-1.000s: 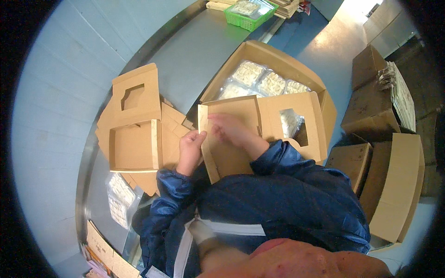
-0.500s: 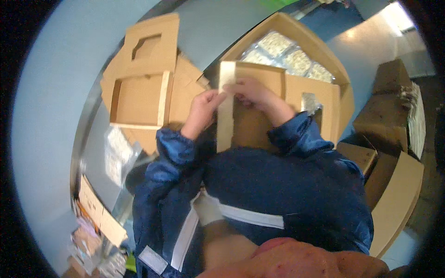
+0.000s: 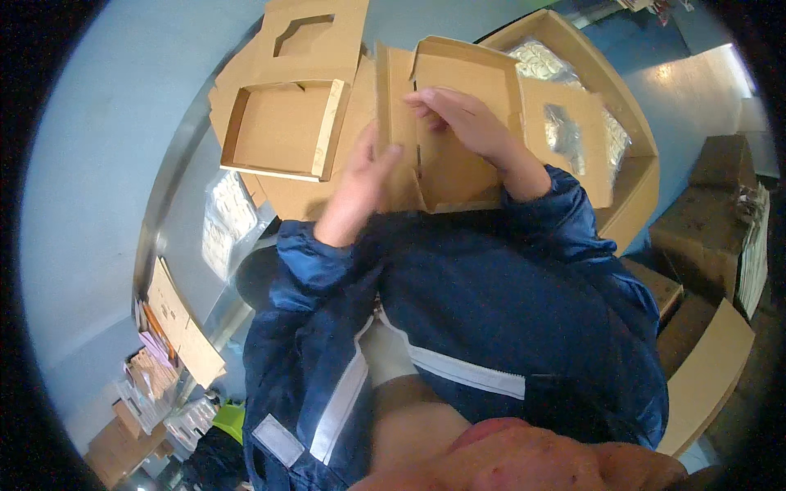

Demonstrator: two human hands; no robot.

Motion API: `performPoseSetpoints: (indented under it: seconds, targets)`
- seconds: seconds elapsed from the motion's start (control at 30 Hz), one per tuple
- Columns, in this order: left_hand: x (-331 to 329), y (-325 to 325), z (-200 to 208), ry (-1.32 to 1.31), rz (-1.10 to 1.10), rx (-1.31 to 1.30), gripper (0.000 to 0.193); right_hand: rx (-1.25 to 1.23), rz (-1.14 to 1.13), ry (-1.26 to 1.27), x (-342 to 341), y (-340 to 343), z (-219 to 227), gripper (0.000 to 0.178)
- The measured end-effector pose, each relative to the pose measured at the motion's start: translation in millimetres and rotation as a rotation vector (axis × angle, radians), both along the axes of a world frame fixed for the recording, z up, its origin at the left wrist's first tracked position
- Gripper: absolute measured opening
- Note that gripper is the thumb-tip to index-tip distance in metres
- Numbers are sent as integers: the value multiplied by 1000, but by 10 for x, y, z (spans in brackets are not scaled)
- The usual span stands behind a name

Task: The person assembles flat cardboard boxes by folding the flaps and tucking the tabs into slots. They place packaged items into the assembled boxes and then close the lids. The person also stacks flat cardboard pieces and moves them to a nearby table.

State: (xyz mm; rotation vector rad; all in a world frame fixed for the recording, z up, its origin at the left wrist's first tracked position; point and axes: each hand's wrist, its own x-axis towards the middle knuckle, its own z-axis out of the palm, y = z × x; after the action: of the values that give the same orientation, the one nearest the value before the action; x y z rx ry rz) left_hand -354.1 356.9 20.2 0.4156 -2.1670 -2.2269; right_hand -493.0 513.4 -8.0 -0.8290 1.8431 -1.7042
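In front of me is a shallow cardboard box point(image 3: 468, 78), its left side panel point(image 3: 397, 102) folded outward. My left hand point(image 3: 356, 192) is at this panel's left edge, thumb in front and fingers partly hidden behind, gripping it; the hand is slightly blurred. Above the box floor, my right hand point(image 3: 467, 123) has its fingers stretched leftward, with nothing visible in them. The box's lid flap point(image 3: 594, 176) extends to the right and has a cut-out window. A similar cardboard box point(image 3: 282, 131) with pale strips on its edges sits at the left, its windowed lid point(image 3: 348, 37) open.
Beneath the left box lie flat cardboard pieces point(image 3: 295, 196). A large carton point(image 3: 643, 192) behind the right side contains clear bags point(image 3: 540, 61) of pale pieces. Another such bag point(image 3: 229, 217) rests at the left. Brown cartons point(image 3: 696, 217) stand far right.
The box's left side, pinched by both hands as a pale-edged wall, is now spread outward. My right hand has come off it and over the box floor. The whole view has shifted.
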Motion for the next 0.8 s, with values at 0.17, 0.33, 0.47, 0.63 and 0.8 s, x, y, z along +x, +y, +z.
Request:
performPoseSetpoints:
  seconds: [0.17, 0.33, 0.47, 0.63, 0.8]
  targets:
    - [-20, -311, -77, -184, 145, 516, 39, 227, 233, 540, 215, 468, 42, 41]
    - [-166, -470, -30, -186, 214, 576, 38, 375, 267, 530, 636, 785, 392, 37]
    - [-245, -326, 25, -133, 209, 768, 42, 451, 91, 785, 634, 840, 175, 31]
    - [279, 85, 16, 112, 89, 715, 49, 296, 5, 1000, 512, 583, 159, 23]
    - [177, 270, -54, -79, 252, 498, 34, 187, -11, 895, 729, 69, 170, 19]
